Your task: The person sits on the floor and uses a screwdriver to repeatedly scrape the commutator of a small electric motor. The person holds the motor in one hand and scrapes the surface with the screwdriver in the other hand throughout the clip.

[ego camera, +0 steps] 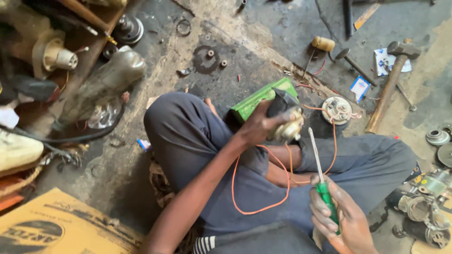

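Item one: a small motor part (286,123), dark housing with a pale metal end, held above our lap near the middle of the scene. Our left hand (258,125) has its grip closed around it from the left. Orange wires (262,208) trail from it down across our grey trousers and rightward to a round terminal plate (337,110) on the floor just beyond.

Item two: a screwdriver (322,180), green handle, long thin shaft pointing up toward the motor part, its tip just short of it. Our right hand (343,219) has its grip wrapped around the handle, near right.

Item three: a green box (260,99) on the floor, just behind the left hand.

Item four: a hammer (390,83) with wooden handle, far right on the floor.

Item five: a cardboard box (61,226), near left.

Item six: assorted metal motor housings (423,207), near right edge.
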